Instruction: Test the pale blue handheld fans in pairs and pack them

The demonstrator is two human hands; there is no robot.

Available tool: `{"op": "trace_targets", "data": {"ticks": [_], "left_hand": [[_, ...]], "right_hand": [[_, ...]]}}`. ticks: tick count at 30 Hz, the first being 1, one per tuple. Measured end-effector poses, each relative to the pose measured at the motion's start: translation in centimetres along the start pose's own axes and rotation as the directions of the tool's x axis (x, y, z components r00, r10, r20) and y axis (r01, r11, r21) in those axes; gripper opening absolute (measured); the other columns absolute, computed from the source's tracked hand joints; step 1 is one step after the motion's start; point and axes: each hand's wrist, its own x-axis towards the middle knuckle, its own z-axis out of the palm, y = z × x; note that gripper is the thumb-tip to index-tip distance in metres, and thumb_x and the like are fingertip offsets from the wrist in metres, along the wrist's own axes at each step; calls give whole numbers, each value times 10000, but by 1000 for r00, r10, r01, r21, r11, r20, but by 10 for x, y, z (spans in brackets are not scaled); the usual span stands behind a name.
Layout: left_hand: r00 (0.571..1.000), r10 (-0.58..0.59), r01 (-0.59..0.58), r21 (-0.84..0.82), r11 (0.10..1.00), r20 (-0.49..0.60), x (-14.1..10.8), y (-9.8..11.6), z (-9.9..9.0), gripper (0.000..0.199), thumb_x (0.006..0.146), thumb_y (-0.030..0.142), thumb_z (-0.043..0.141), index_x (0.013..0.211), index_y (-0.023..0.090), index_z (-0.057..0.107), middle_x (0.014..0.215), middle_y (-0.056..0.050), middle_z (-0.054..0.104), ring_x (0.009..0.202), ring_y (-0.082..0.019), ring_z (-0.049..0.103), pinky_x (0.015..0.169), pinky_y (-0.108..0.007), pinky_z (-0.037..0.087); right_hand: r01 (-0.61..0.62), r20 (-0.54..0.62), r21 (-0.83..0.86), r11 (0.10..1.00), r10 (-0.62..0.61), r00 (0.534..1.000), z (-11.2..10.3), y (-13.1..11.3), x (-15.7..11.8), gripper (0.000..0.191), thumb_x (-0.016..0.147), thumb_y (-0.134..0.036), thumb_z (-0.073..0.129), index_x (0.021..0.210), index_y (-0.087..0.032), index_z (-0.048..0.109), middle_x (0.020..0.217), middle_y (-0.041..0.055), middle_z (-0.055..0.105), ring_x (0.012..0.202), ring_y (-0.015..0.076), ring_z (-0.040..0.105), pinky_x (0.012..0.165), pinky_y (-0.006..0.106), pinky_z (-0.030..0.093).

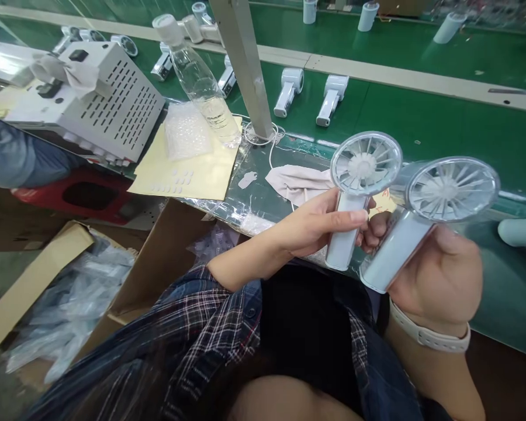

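Note:
My left hand (322, 222) is closed around the pale handle of a small handheld fan (347, 234), thumb across its front. The round clear guard of that fan faces up toward me, with white blades behind it. Beside it, my right hand (442, 280) grips a second handheld fan (397, 248) of the same kind, tilted to the right; its handle hides part of my fingers. The two fan heads are close together. Below them lies part of a yellow note with red writing (384, 202), and a crumpled whitish cloth (304, 181) is left of the fans.
Several fans, among them one fan (333, 99), lie on the green conveyor (398, 105). A metal post (243, 64) rises beside a clear bottle (206, 88). Further left are a white vented box (114, 99), yellow paper (201, 187) and a person's sleeve (21, 152). A carton (144, 257) holds plastic bags.

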Motion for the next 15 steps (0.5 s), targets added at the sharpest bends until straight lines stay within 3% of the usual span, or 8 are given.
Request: {"op": "trace_targets", "data": {"ticks": [4, 9, 12, 15], "left_hand": [[999, 40, -41, -29, 999, -22, 7, -1, -4, 536, 835, 648, 794, 1034, 180, 625, 876, -46, 722, 768, -189, 712, 731, -329, 587], [997, 70, -67, 103, 992, -25, 17, 3, -15, 511, 862, 529, 783, 1196, 206, 571, 1013, -79, 767, 914, -248, 774, 742, -338, 578], [993, 117, -112, 224, 968, -10, 22, 11, -14, 550, 855, 538, 836, 1212, 226, 557, 1026, -59, 764, 903, -214, 762, 745, -314, 571], [991, 130, -136, 258, 957, 39, 22, 19, -8, 597, 821, 619, 869, 1140, 242, 533, 947, -18, 753, 809, -171, 731, 732, -300, 565]], "right_hand": [[44, -53, -31, 999, -45, 998, -2, 1, 5, 395, 945, -553, 598, 914, -206, 786, 901, 92, 731, 757, 232, 681, 605, 358, 595], [166, -42, -30, 986, -168, 985, -9, -5, 13, 311, 879, -547, 725, 965, -250, 761, 892, 78, 712, 756, 254, 671, 556, 377, 554], [245, -75, 15, 969, -244, 967, -10, -11, 17, 227, 859, -473, 758, 960, -272, 784, 906, 72, 714, 809, 265, 695, 608, 409, 601], [342, -137, 90, 935, -329, 934, -7, -13, 17, 205, 877, -372, 727, 1053, -298, 801, 989, 60, 743, 905, 281, 727, 764, 503, 666]]}}
